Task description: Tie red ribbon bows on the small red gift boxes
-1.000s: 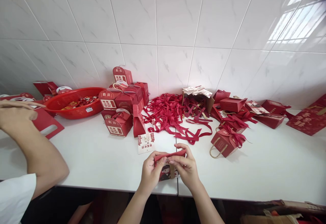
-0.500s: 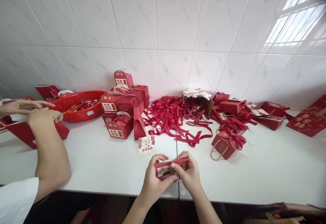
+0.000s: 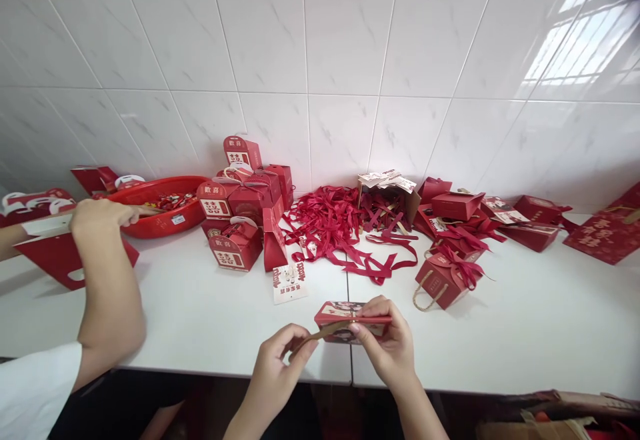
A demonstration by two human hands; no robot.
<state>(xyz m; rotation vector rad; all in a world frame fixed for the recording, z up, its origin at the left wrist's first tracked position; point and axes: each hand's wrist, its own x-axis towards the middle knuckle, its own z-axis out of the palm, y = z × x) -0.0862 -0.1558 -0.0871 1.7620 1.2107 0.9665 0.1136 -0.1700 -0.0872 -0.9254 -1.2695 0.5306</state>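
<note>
My right hand (image 3: 387, 347) grips a small red gift box (image 3: 345, 312) at the table's front edge, fingers pinched on its near side. My left hand (image 3: 277, 360) pinches the end of a thin tan strap (image 3: 320, 334) that runs up to the box. A printed card (image 3: 289, 283) lies just beyond the box. Further back spreads a heap of red ribbons (image 3: 340, 227).
A co-worker's arm (image 3: 107, 280) at the left reaches over a flat red box blank (image 3: 60, 257) beside a red basin (image 3: 150, 210) of sweets. Finished red boxes (image 3: 240, 207) stand mid-left. Ribbon-tied bags (image 3: 445, 277) and red bags lie at the right on the white table (image 3: 525, 333).
The box turned from upright to flat and shifted right in my right hand. My left hand dropped back, drawing the tan strap out. The co-worker's hands moved toward the basin.
</note>
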